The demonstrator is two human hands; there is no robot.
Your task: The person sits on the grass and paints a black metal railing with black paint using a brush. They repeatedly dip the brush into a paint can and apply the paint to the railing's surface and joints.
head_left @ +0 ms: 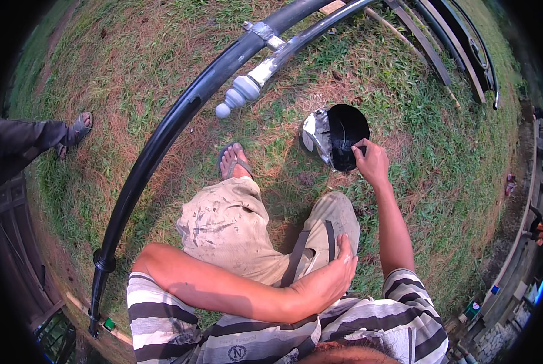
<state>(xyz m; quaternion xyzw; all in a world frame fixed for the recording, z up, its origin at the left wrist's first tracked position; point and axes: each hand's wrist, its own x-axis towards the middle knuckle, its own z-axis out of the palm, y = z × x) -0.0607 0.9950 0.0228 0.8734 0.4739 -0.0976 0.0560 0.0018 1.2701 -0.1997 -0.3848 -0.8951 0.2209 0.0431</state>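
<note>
My right hand [371,162] is pinched at the near right edge of a round paint can [313,136] on the grass. Black paint shows inside the can, and white smears run down its side. Whatever sits between those fingertips is too small to make out. My left forearm lies across my lap, and the left hand [334,274] rests with outstretched fingers against my right knee in paint-stained beige trousers [223,212]. Above the can's left side is a metal pole end with a grey stepped, ball-tipped finial [242,92].
A long glossy black pole [162,142] curves past on my left, joined by a silver bracket [261,30] to the finial-ended pole. More dark bars [426,45] lie at the far right. Another person's sandalled foot [81,125] stands at the left.
</note>
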